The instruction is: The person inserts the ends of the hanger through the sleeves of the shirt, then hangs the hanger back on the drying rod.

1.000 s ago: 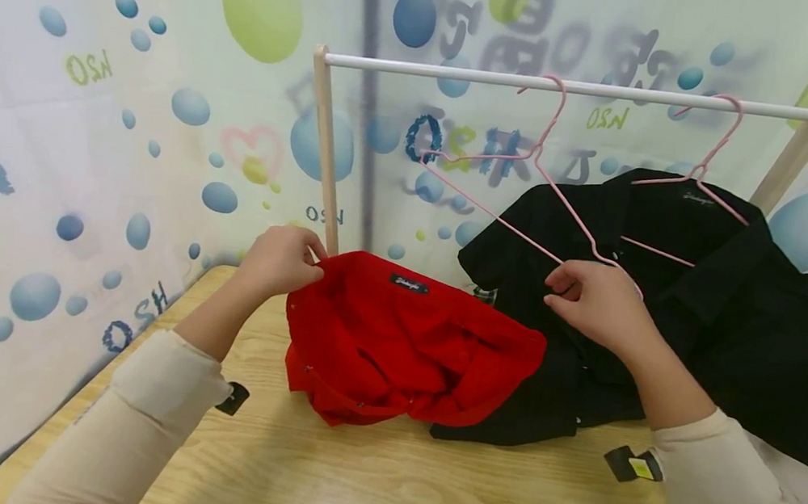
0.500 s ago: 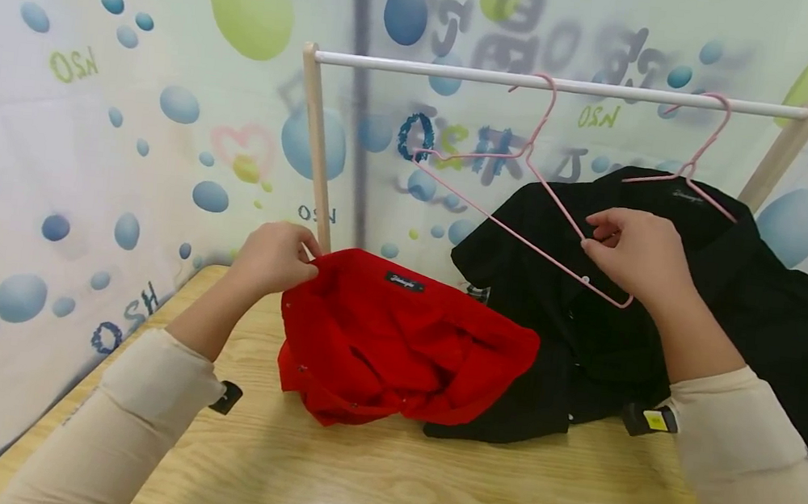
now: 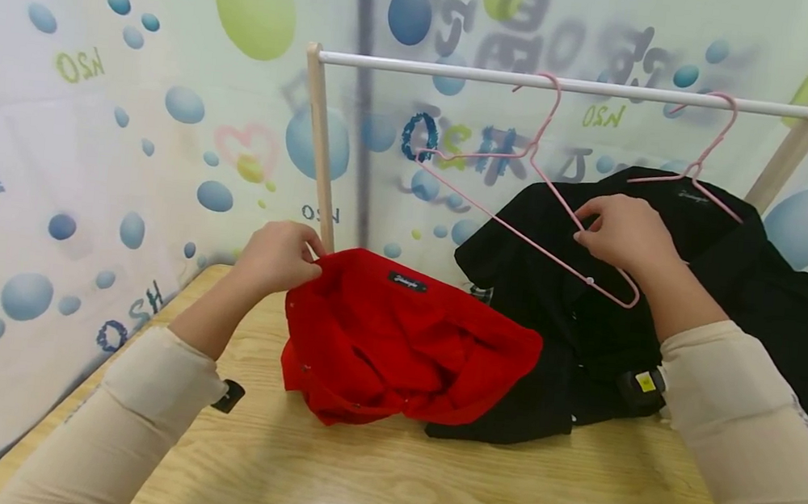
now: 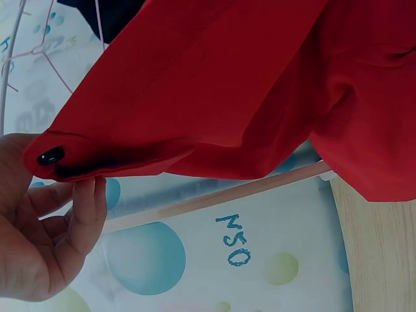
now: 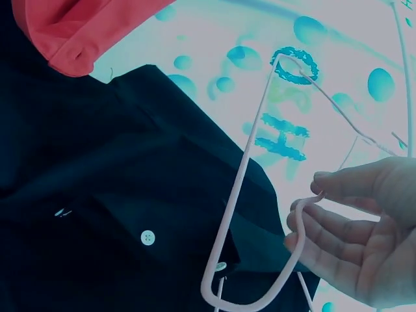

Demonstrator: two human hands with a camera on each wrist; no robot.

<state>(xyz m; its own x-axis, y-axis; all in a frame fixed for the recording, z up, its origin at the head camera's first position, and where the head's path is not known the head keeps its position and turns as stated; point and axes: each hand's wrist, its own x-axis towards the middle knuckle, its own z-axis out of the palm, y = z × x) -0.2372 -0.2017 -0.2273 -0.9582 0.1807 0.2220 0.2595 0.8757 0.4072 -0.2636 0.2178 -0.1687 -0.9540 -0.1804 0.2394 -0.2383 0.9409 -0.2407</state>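
A red garment (image 3: pixel 395 340) with a dark neck label and snaps hangs from my left hand (image 3: pixel 279 258), which pinches its upper left corner. In the left wrist view, a black button (image 4: pixel 51 156) shows right by the thumb on the red cloth. My right hand (image 3: pixel 625 231) pinches the sloping shoulder of a bare pink hanger (image 3: pixel 481 209), whose hook sits over the rail. The right wrist view has the fingertips (image 5: pixel 320 184) on the hanger's bent wire, with its rounded end below.
A black short-sleeved shirt (image 3: pixel 785 313) hangs from a second pink hanger (image 3: pixel 714 144) at the right. Its cloth spreads behind the red garment. The rack's white rail (image 3: pixel 436 69) has wooden posts (image 3: pixel 321 155). Below lies a wood-grain table (image 3: pixel 381 485).
My right hand has moved up from the hanger's lower right end to its sloping shoulder and now pinches it. The left hand keeps its hold on the red garment.
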